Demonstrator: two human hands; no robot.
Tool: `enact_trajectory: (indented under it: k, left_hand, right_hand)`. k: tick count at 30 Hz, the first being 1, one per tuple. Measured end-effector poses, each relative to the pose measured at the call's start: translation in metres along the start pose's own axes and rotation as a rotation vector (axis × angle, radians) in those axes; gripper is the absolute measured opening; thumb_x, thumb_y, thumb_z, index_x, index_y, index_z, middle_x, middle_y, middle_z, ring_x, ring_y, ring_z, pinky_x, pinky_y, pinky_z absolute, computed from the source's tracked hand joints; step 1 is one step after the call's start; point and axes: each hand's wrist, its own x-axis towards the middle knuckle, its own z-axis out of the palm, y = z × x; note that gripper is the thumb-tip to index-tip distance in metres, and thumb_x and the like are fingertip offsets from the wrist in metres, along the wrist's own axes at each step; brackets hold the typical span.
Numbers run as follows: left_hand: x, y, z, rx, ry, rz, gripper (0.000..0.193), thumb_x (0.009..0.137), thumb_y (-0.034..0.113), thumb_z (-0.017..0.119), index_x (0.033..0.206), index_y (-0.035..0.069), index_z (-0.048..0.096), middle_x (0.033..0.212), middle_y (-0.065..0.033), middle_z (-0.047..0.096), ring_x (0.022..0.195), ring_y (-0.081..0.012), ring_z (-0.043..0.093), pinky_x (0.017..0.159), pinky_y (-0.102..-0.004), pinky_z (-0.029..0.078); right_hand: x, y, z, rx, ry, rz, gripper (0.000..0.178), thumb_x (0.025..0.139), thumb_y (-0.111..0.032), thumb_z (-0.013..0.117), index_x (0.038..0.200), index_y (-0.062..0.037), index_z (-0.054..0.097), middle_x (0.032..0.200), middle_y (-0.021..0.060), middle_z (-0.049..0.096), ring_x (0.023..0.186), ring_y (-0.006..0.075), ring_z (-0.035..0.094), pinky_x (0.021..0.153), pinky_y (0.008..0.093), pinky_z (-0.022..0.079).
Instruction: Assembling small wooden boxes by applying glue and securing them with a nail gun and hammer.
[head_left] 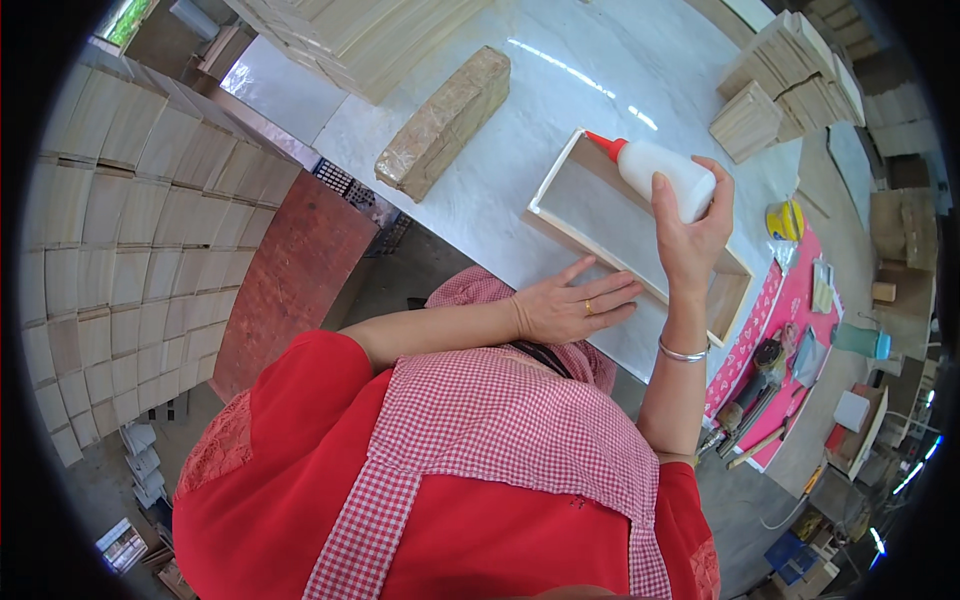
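Note:
A white squeeze bottle [665, 178] with a red pointed nozzle is gripped in my right hand [692, 235]. It is tilted, its tip at the far left corner of a shallow rectangular wooden frame [590, 246]. A whitish line runs along the frame's short left edge. My left hand [583, 303] lies flat beside the frame's near long side, fingers stretched out, fingertips at that side. Whether the fingers press on the wood I cannot tell. Under the frame is a pale marbled tabletop [480, 230].
A brown tape-wrapped block [445, 120] lies left of the frame. Stacked wooden pieces [785, 85] stand at the far right, and wooden boxes [130, 220] are piled at left. On a pink cloth [760, 340] lie a power tool [765, 365] and other tools, near a yellow tub [785, 220].

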Motion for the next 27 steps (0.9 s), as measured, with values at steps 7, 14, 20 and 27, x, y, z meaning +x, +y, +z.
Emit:
enact_trajectory:
  k: [7, 14, 20, 27]
  left_hand:
    - [-0.001, 0.0, 0.002, 0.064, -0.056, 0.001, 0.049, 0.083, 0.028, 0.061, 0.131, 0.019, 0.059, 0.152, -0.0023, 0.042, 0.143, -0.0193, 0.034, 0.118, -0.0541, 0.017]
    - [-0.001, 0.0, 0.004, 0.063, -0.045, 0.003, 0.046, 0.084, 0.03, 0.061, 0.128, 0.018, 0.061, 0.151, -0.0031, 0.042, 0.143, -0.0194, 0.034, 0.119, -0.0542, 0.014]
    - [0.0, 0.0, 0.006, 0.078, -0.022, 0.025, 0.044, 0.084, 0.03, 0.063, 0.126, 0.017, 0.063, 0.149, -0.0032, 0.044, 0.142, -0.0204, 0.035, 0.119, -0.0536, 0.013]
    - [0.003, 0.002, 0.005, 0.129, -0.046, 0.009, 0.042, 0.085, 0.03, 0.066, 0.124, 0.016, 0.064, 0.147, -0.004, 0.045, 0.141, -0.0229, 0.036, 0.119, -0.0536, 0.015]
  right_hand:
    - [-0.001, 0.006, -0.029, -0.05, 0.047, 0.064, 0.045, 0.079, -0.016, 0.08, 0.115, -0.0026, 0.057, 0.098, 0.0113, 0.064, 0.086, 0.0194, 0.064, 0.076, 0.0317, 0.052]
    - [-0.011, 0.013, -0.074, -0.159, 0.047, 0.12, 0.045, 0.079, -0.017, 0.08, 0.114, -0.0023, 0.057, 0.1, 0.0108, 0.064, 0.089, 0.0187, 0.063, 0.079, 0.0323, 0.052]
    - [-0.022, 0.026, -0.117, -0.272, 0.109, 0.099, 0.043, 0.08, -0.016, 0.08, 0.114, -0.0021, 0.058, 0.1, 0.0109, 0.064, 0.091, 0.0174, 0.062, 0.08, 0.0315, 0.052]
    - [-0.038, 0.038, -0.162, -0.268, 0.204, 0.144, 0.042, 0.08, -0.015, 0.079, 0.114, -0.0018, 0.059, 0.101, 0.0091, 0.064, 0.091, 0.0171, 0.062, 0.079, 0.0308, 0.052]
